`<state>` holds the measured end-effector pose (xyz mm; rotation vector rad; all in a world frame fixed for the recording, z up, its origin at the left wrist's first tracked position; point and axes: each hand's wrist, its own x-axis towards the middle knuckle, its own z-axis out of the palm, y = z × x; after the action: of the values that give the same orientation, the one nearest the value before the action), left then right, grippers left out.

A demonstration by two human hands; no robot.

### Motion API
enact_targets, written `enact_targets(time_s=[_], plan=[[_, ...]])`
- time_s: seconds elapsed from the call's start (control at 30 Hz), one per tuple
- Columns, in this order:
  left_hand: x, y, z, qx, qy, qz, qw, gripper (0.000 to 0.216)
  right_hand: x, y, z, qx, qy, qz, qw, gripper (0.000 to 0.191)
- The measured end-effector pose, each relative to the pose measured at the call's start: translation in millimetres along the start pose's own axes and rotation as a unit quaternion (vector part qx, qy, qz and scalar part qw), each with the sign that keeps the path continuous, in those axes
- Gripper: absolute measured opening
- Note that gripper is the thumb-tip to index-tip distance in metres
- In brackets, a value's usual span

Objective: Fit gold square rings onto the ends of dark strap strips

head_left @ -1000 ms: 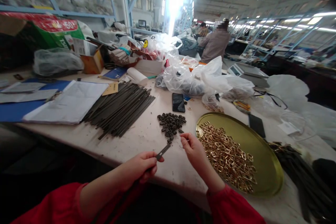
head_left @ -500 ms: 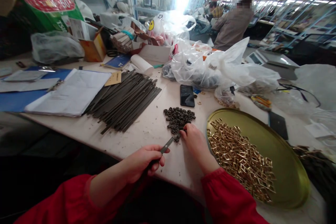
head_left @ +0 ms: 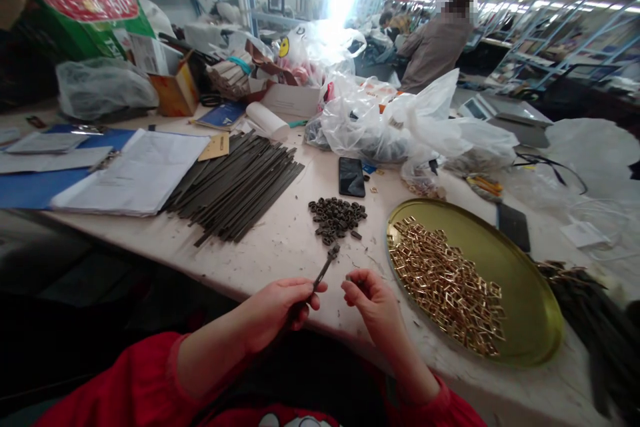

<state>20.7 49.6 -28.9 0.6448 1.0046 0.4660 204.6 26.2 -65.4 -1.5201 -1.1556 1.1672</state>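
Strap (head_left: pixel 320 277), a thin dark strip, sits in the closed grip of the left hand (head_left: pixel 280 307), its tip raised over the desk (head_left: pixel 280 250) edge with one dark loop (head_left: pixel 333 251) already on it. Right hand (head_left: pixel 373 297) pinches something small I cannot identify. That loop could slide off if the tip drops, falling near the pile of dark loops (head_left: pixel 337 217); the gold tray (head_left: pixel 520 280) stands just right

At the near edge of a cluttered worktable (head_left: pixel 280 253), the left hand (head_left: pixel 277 303) pinches a thin dark strap (head_left: pixel 323 271). The right hand (head_left: pixel 373 300) curls just beside it. A pile of dark loops (head_left: pixel 337 217) lies just beyond, left of a gold tray (head_left: pixel 520 280) of brass buckles (head_left: pixel 445 283).
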Motion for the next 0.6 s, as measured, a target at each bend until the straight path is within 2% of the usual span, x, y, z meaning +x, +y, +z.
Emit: enact_targets(time_s=[0.13,0.23,0.37,0.6], plan=[[-5,-3,5,0.029,0.002,0.014,0.999,0.032,-9,0,2,0.055,0.012,0.013,0.998,0.025],[-8,-6,10,0.109,0.018,0.043,0.993,0.034,-14,1,3,0.088,0.004,0.03,0.996,0.027],[-9,-9,13,0.184,0.02,0.046,0.982,0.037,-19,4,3,0.131,0.006,0.05,0.99,0.031],[-7,-15,17,0.187,0.015,0.029,0.982,0.033,-25,1,3,0.194,0.015,0.098,0.976,0.039]])
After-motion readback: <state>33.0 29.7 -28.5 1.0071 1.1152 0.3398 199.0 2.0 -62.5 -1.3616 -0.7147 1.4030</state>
